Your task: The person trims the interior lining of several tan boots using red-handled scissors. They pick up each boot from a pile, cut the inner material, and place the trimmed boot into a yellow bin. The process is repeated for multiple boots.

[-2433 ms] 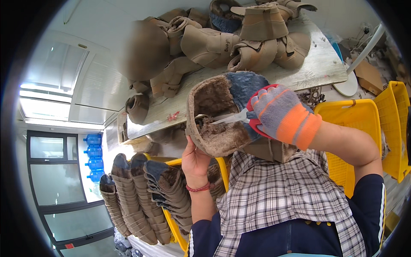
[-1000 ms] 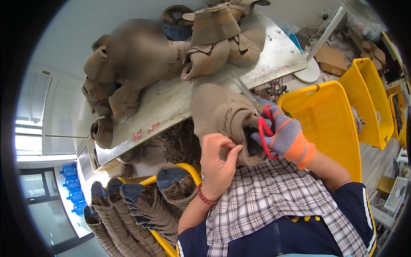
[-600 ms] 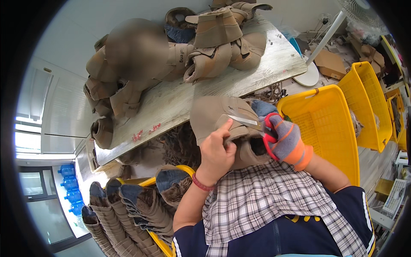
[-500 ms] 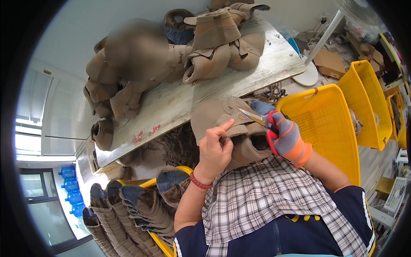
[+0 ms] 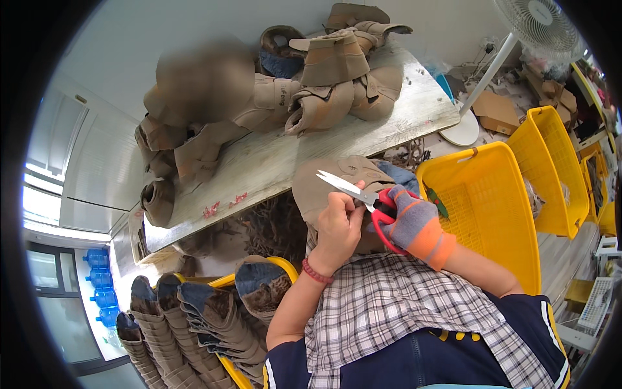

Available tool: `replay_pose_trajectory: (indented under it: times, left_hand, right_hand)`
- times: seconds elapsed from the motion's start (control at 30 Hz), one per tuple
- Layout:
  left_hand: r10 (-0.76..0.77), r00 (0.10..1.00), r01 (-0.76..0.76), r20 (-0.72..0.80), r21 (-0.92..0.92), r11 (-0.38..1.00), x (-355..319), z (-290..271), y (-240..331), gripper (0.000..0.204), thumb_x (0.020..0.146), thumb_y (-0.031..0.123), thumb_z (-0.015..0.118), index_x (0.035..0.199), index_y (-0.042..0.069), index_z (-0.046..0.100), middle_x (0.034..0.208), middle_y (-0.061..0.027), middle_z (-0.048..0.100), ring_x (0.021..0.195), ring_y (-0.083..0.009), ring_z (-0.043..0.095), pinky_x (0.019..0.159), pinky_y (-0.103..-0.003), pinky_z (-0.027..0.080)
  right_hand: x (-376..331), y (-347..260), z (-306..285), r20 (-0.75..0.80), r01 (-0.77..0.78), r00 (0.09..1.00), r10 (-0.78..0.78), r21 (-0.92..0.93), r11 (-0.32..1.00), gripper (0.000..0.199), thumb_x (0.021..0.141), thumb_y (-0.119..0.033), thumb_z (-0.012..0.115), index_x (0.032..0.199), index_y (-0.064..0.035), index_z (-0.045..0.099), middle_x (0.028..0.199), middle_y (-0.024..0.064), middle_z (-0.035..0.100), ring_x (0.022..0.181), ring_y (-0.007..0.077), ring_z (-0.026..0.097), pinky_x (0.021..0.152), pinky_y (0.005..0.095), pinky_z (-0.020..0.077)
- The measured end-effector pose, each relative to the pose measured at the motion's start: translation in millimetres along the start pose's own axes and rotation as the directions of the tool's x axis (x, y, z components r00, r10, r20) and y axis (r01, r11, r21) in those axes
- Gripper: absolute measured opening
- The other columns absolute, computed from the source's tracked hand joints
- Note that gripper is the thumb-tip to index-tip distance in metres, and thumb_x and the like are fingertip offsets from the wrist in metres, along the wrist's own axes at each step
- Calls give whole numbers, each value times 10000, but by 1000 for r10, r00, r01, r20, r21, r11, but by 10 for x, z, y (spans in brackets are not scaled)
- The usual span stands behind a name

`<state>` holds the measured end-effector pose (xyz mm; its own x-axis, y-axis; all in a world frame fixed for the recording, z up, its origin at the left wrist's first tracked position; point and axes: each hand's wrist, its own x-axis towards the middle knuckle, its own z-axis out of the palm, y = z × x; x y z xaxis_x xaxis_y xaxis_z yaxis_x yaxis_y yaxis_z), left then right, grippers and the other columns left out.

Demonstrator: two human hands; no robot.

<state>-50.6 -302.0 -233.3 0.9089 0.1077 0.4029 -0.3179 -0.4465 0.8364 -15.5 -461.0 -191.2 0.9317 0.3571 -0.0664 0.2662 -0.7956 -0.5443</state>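
Note:
My left hand [image 5: 338, 228], bare and with a red beaded bracelet, pinches at the near part of a tan shoe upper [image 5: 317, 185] held above my lap. The upper has a blue and furry lining showing at its right side. In my right hand [image 5: 414, 227], gloved in grey and orange, is a pair of red-handled scissors [image 5: 368, 197]. Its blades reach left over the upper, past my left fingertips, with the tips slightly parted. The fingers of my left hand partly cover the spot where they pinch.
Ahead stands a worn pale table [image 5: 259, 168] with a heap of tan shoe uppers [image 5: 334, 58]. Yellow baskets [image 5: 479, 227] stand at the right, beside a white fan [image 5: 541, 29]. At the lower left, stacked uppers [image 5: 152, 324] lie in and around another yellow basket [image 5: 288, 269].
My right hand has moved the scissors left and down across the upper. The left index finger, stretched out before, is now curled into a pinch.

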Motion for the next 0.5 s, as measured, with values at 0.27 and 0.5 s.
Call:
replay_pose_trajectory:
  times: [0.27, 0.5]
  left_hand:
    - [275, 960, -269, -55, 94, 959, 103, 76, -49, 164, 758, -62, 614, 888, 21, 558, 1094, -195, 622, 644, -278, 578, 601, -347, 486]
    - [339, 940, -314, 35, 479, 820, 247, -124, 286, 211, 727, -22, 599, 930, 34, 603, 1083, -162, 610, 796, -322, 617, 712, -368, 510]
  right_hand:
    - [-89, 205, 127, -75, 72, 997, -30, 653, 754, 351, 742, -36, 726, 1039, -24, 540, 851, 50, 599, 765, 133, 555, 701, 256, 480]
    - [-156, 312, 138, -27, 85, 995, -95, 734, 674, 294, 767, 17, 679, 1003, -37, 511, 864, 19, 573, 780, 90, 515, 692, 243, 461]
